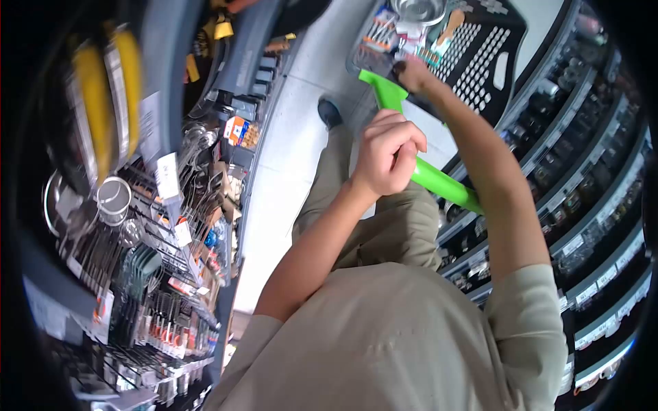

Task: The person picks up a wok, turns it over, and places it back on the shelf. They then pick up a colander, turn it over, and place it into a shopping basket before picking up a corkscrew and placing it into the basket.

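Note:
My left hand (pixel 388 152) is closed round a bright green handle bar (pixel 445 183), which has a wider, T-shaped end (pixel 385 88). The bar slants down to the right, and my right forearm covers its other end. Beyond it, my right hand (pixel 413 74) reaches over the near edge of a dark shopping basket (pixel 473 96) with rows of pale oval holes. Its fingers are curled at something small and dark that I cannot make out. In the basket lie a shiny metal bowl (pixel 419 9), a wooden spatula (pixel 452 26) and several packaged items (pixel 379 33).
Shelving on the left carries hanging kitchen utensils (pixel 161 322), metal strainers (pixel 114 198) and an orange-and-white pack (pixel 237 130). Curved-looking shelves (pixel 582 226) with small goods and price labels run along the right. Pale floor tiles (pixel 274 178) lie between them, with my shoe (pixel 330 111) on them.

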{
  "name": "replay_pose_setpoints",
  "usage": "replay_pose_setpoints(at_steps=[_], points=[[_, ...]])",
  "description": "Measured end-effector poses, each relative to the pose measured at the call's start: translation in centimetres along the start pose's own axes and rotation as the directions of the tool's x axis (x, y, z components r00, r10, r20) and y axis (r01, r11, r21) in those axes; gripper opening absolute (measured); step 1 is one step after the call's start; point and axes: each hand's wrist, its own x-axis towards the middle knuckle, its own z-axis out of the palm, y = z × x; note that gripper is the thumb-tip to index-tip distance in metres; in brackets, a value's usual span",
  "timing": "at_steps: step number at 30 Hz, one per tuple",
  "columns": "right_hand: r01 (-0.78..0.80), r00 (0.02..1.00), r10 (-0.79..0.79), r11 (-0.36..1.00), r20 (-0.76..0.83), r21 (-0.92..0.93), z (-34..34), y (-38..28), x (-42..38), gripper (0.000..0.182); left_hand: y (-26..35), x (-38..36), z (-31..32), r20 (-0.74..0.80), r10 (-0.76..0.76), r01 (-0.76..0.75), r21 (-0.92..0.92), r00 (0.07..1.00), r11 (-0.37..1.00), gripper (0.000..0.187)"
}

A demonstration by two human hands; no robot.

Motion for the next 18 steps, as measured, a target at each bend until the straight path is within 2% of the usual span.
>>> replay_pose_setpoints(at_steps=[2,3,4,5,6,7,8,9,10,11,12,13,14,15,16,17,18], points=[[-0.023,1.000,0.024,0.999,-0.001,0.030,-2.5,-4.5,-3.7,0.028,1.4,0.2,-0.7,0.037,-0.079,0.079,0.003,0.996,0.997,0.010],[-0.020,0.995,0.019,1.000,0.097,0.009,-4.7,-7.4,-5.9,0.030,1.8,0.0,-1.0,0.057,-0.124,0.124,0.004,0.991,0.992,0.010],[0.078,0.994,-0.075,0.997,0.082,-0.028,-4.2,-6.9,-6.1,0.034,1.7,-0.7,-1.4,0.094,-0.174,0.174,0.007,0.980,0.985,0.009],[0.155,0.979,-0.158,0.987,0.133,0.028,-4.1,-6.4,-6.4,0.038,2.0,-1.2,-1.7,0.107,-0.170,0.168,0.021,0.980,0.986,0.009],[0.199,0.980,-0.196,0.969,-0.032,0.144,-4.5,-7.5,-8.2,0.034,2.3,-1.6,-2.0,0.116,-0.165,0.162,0.037,0.979,0.986,0.009],[0.121,0.992,-0.128,0.970,0.018,0.213,-6.0,-10.0,-10.4,0.032,2.5,-1.9,-2.3,0.120,-0.159,0.154,0.053,0.980,0.987,0.009],[0.370,0.911,-0.306,0.902,0.277,-0.220,-7.4,-10.6,-11.3,0.038,2.2,-2.5,-2.3,0.111,-0.144,0.141,0.031,0.983,0.989,0.009],[0.313,0.946,-0.318,0.946,0.066,0.082,-5.8,-9.1,-12.6,0.038,2.0,-3.1,-2.4,0.105,-0.130,0.130,0.007,0.986,0.992,0.010],[0.267,0.954,-0.285,0.948,0.094,0.171,-7.4,-12.0,-15.9,0.039,2.6,-3.5,-2.7,0.111,-0.159,0.158,0.018,0.981,0.987,0.011],[0.162,0.984,-0.176,0.912,0.001,0.376,-7.1,-13.5,-18.3,0.040,2.9,-4.1,-3.0,0.119,-0.175,0.176,0.002,0.977,0.984,0.011],[0.058,0.997,-0.071,0.944,0.028,0.323,-7.4,-14.3,-19.9,0.038,3.1,-4.7,-3.1,0.114,-0.179,0.181,-0.003,0.977,0.984,0.012],[0.073,0.997,-0.075,0.947,-0.006,0.311,-6.6,-13.5,-21.0,0.036,3.0,-5.3,-3.2,0.111,-0.182,0.184,-0.006,0.977,0.983,0.012],[0.121,0.993,-0.120,0.971,-0.015,0.207,-7.1,-15.2,-23.4,0.038,2.9,-6.0,-3.1,0.082,-0.184,0.185,-0.005,0.980,0.983,0.012],[0.195,0.980,-0.196,0.980,0.021,0.048,-5.1,-12.0,-23.6,0.045,2.5,-6.8,-2.9,0.052,-0.186,0.186,-0.003,0.981,0.982,0.013],[-0.167,0.982,0.102,0.868,0.160,0.467,-6.0,-17.2,-27.2,0.053,1.5,-7.8,-2.6,0.025,-0.179,0.179,-0.009,0.984,0.984,0.014],[-0.245,0.966,0.172,0.854,0.195,0.459,-4.7,-16.1,-27.9,0.060,1.3,-8.7,-3.0,0.026,-0.205,0.205,0.013,0.978,0.979,0.015],[-0.152,0.988,0.143,0.883,0.054,0.444,-3.7,-16.0,-28.8,0.057,1.1,-9.7,-3.3,-0.049,-0.123,0.122,-0.014,0.991,0.992,0.016]])
